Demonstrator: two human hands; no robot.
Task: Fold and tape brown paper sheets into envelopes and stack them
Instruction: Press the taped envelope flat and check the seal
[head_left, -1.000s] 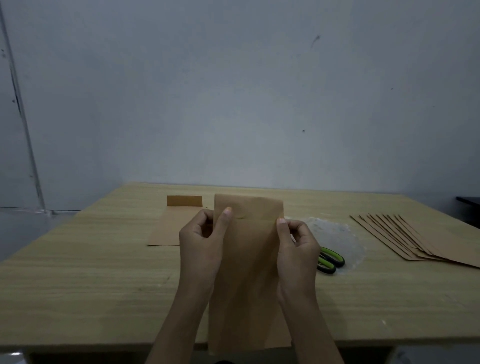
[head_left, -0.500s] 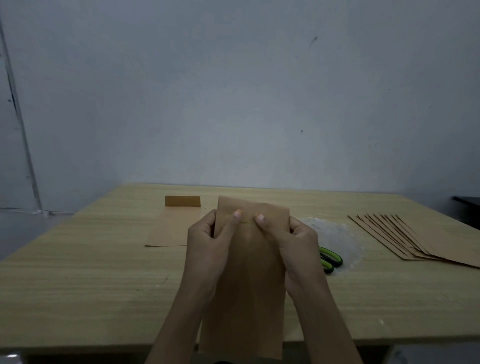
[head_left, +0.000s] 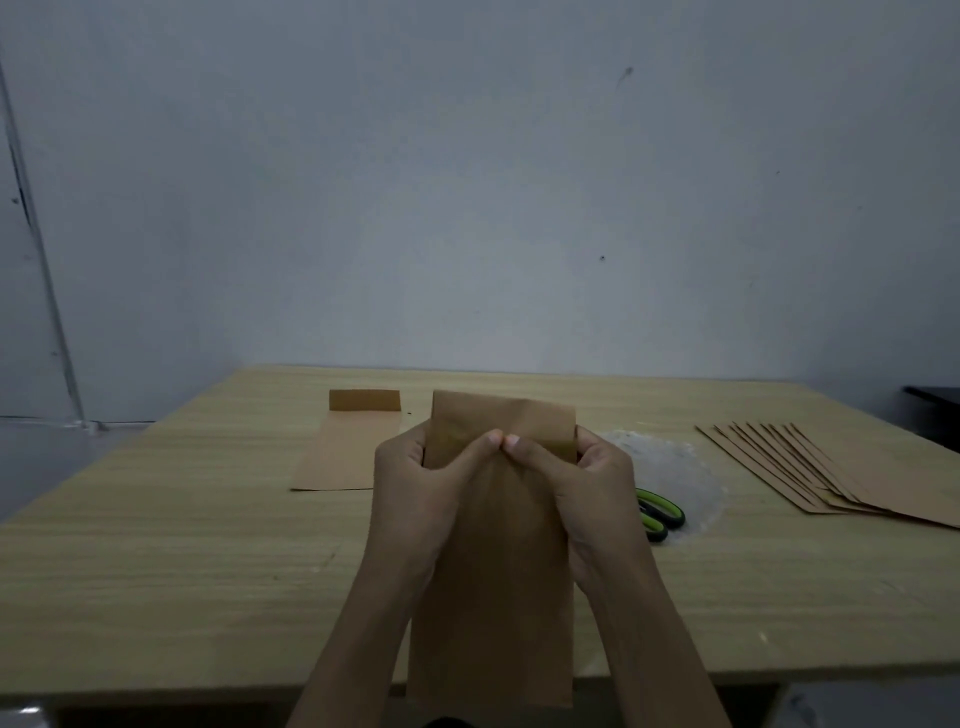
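Both hands are gripping the brown paper envelope (head_left: 493, 597) near its top edge, holding it up off the wooden surface (head_left: 156, 571) so it's hanging lengthwise toward the camera, with its bottom end dangling past the near edge. The left hand (head_left: 421, 483) is wrapping around the left side and the right hand (head_left: 587, 483) around the right side, and the two thumbs are pressing on the front and meeting tip to tip right in the middle. A shiny strip is running across the paper just under the thumbs, looks like tape but kinda hard to tell in this light. Off to the left, another folded envelope (head_left: 343, 452) is lying flat with its flap turned down at the far end. To the right, green-handled scissors (head_left: 660, 514) are sitting on a clear crinkly plastic sheet (head_left: 675, 462), just beside the right wrist. Further right, a fanned-out pile of brown paper pieces (head_left: 831, 473) is lying well apart from the hands.
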